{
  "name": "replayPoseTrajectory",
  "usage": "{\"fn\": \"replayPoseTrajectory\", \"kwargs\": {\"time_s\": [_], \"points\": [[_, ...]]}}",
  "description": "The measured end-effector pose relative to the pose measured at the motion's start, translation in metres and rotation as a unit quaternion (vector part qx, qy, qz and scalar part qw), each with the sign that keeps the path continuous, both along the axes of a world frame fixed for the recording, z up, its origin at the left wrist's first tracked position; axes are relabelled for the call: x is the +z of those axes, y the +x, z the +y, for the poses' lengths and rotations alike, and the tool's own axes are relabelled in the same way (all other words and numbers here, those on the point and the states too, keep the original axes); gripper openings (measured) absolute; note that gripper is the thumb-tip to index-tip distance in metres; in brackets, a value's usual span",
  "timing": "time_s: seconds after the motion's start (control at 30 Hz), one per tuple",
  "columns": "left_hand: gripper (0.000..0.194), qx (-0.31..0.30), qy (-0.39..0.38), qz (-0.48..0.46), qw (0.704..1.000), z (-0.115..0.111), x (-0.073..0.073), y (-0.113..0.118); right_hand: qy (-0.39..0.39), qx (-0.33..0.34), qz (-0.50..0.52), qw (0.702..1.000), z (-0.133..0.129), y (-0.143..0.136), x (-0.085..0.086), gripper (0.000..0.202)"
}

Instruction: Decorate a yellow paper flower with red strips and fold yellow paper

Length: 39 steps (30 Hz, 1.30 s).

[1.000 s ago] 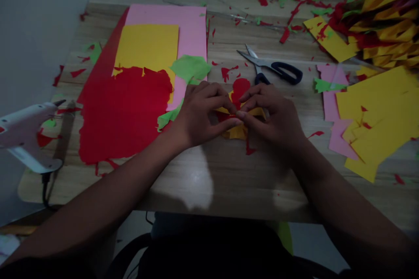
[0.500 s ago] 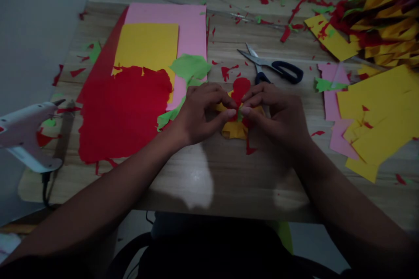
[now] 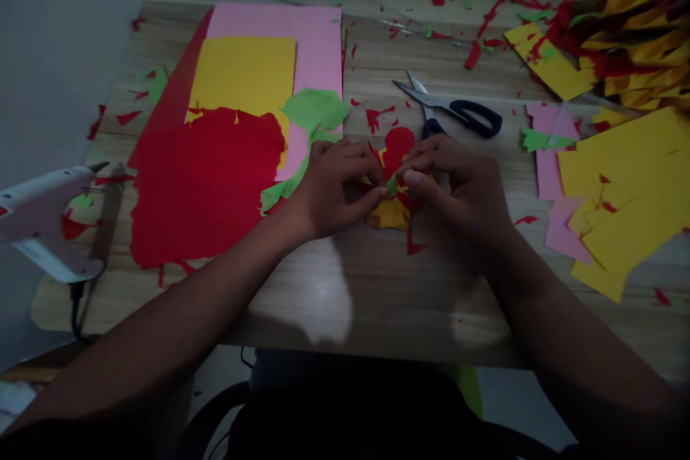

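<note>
A small green paper piece (image 3: 392,185) is pinched between the fingertips of my left hand (image 3: 345,183). My right hand (image 3: 458,183) has its thumb and fingers closed at the right edge of that same piece; how firmly it grips is hard to tell. Under both hands lies a paper flower (image 3: 391,215) with red and yellow petals, partly covered by my fingers. Just beyond my right hand, scissors (image 3: 453,108) with dark blue handles lie with blades apart. Left of my left hand are a torn green paper (image 3: 315,111) and a large red paper (image 3: 205,187).
Yellow (image 3: 242,72) and pink sheets (image 3: 318,50) lie at the back left. A white glue gun (image 3: 48,223) stands at the left edge. Yellow paper pieces (image 3: 636,194) and a heap of yellow and red paper (image 3: 636,36) occupy the right. Red and green scraps are scattered about.
My right thumb has lifted slightly away from the left fingertips, and more of the green piece shows. The flower stays in place under my hands.
</note>
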<state>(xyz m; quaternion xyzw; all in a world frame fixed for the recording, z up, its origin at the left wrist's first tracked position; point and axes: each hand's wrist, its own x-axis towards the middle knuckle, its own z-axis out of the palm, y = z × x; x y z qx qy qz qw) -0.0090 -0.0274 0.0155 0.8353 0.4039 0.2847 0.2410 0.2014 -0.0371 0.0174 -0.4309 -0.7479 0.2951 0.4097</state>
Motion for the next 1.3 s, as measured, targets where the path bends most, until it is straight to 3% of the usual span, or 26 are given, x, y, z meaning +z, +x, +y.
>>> {"fn": "replayPoseTrajectory", "kwargs": {"time_s": [0.17,0.3,0.4,0.63,0.93,1.0,1.07,1.13,1.23,1.3], "points": [[0.018,-0.011,0.016,0.041,0.999,-0.001,-0.001,-0.001,0.053,0.012,-0.079,0.995,0.0,0.001,0.0,0.006],[0.025,0.018,0.045,0.041,0.998,0.003,-0.003,-0.006,0.069,0.011,-0.14,0.988,0.003,0.005,-0.004,0.012],[0.026,0.041,0.045,0.026,0.998,0.007,-0.006,-0.008,0.062,0.025,-0.174,0.982,0.005,0.008,-0.006,0.014],[0.024,0.022,0.037,0.023,0.999,0.01,-0.011,-0.007,0.038,0.017,-0.203,0.978,0.003,0.008,-0.004,0.016],[0.023,0.044,0.074,0.009,0.996,0.013,-0.013,-0.011,0.029,0.034,-0.25,0.967,0.001,0.007,-0.008,0.013],[0.025,0.053,0.089,-0.014,0.994,0.014,-0.004,-0.013,0.036,0.021,-0.255,0.966,0.001,0.008,-0.008,0.013],[0.025,0.067,0.106,-0.049,0.991,0.01,0.014,-0.014,0.044,0.005,-0.249,0.967,0.002,0.009,-0.006,0.012],[0.023,0.078,0.117,-0.066,0.988,0.0,0.04,-0.015,0.06,-0.013,-0.228,0.972,0.004,0.01,-0.006,0.01],[0.019,0.074,0.148,-0.011,0.986,-0.027,0.081,-0.021,0.091,-0.053,-0.172,0.979,0.006,0.011,-0.006,0.009],[0.009,0.088,0.179,0.02,0.98,-0.05,0.101,-0.03,0.107,-0.079,-0.143,0.981,0.006,0.01,-0.007,0.008]]}}
